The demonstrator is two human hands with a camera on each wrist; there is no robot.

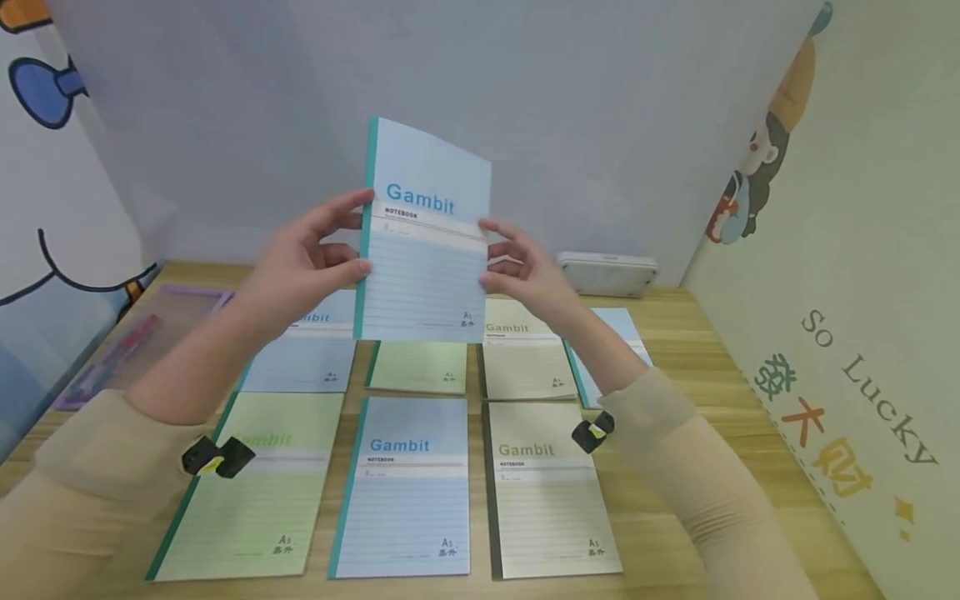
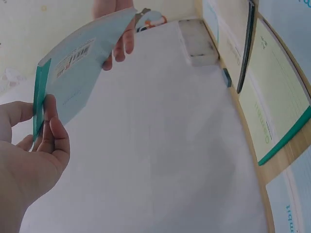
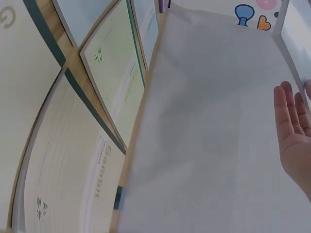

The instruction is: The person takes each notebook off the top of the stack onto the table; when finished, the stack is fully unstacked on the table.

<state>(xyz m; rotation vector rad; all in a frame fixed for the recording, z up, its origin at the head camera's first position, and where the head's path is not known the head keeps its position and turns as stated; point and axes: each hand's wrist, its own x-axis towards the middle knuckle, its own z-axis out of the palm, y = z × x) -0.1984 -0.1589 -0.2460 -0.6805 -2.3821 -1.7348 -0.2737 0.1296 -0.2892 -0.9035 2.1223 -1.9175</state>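
Note:
A blue notebook (image 1: 427, 275) with a teal spine is held up above the table, cover toward the head camera. My left hand (image 1: 307, 250) pinches its spine edge between thumb and fingers. At the opposite edge my right hand (image 1: 528, 271) grips it with thumb and fingertips. The left wrist view shows the back cover with a barcode (image 2: 75, 59) and the left hand (image 2: 36, 150) at the spine. Below lie a green notebook (image 1: 255, 500), another blue notebook (image 1: 408, 517) and a beige notebook (image 1: 551, 517) in the front row.
Behind them are a blue notebook (image 1: 300, 362), a green one (image 1: 416, 367), a beige one (image 1: 528, 358) and a blue one (image 1: 618, 321) at right. A purple-edged pouch (image 1: 172, 312) with pens lies left. A white box (image 1: 609, 275) stands against the back wall.

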